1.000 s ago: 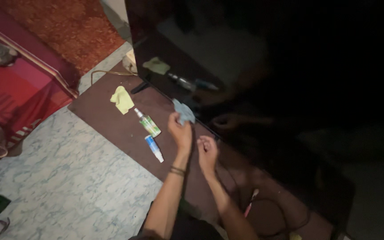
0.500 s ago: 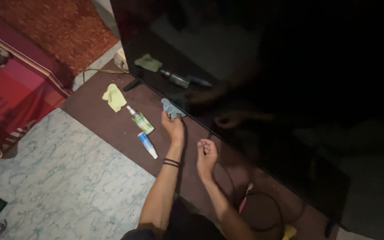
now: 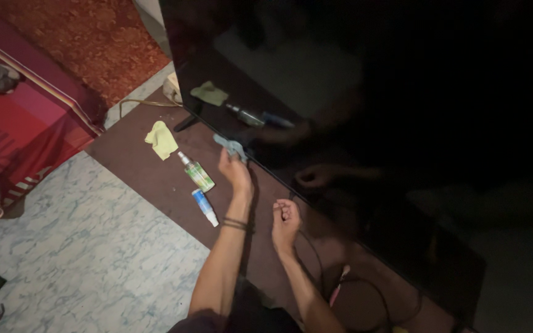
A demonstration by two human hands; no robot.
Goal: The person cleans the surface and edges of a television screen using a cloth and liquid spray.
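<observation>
My left hand [image 3: 234,171] grips a small blue-grey cloth [image 3: 230,146] and presses it against the lower edge of a large black screen [image 3: 365,117] that stands on a brown board [image 3: 149,172]. My right hand [image 3: 285,223] hovers over the board a little nearer to me, fingers curled in, holding nothing. Just left of my left hand lie a green spray bottle [image 3: 196,172] and a blue and white bottle [image 3: 205,207]. A yellow cloth [image 3: 161,139] lies farther left on the board.
Black cables [image 3: 365,290] loop on the board by my right forearm. A red piece of furniture [image 3: 26,117] stands at the left, a red-brown rug [image 3: 94,37] beyond it. Pale marbled floor [image 3: 87,246] spreads at the near left.
My left hand has slid the blue-grey cloth leftward along the screen's lower edge. My right hand has stayed curled over the board.
</observation>
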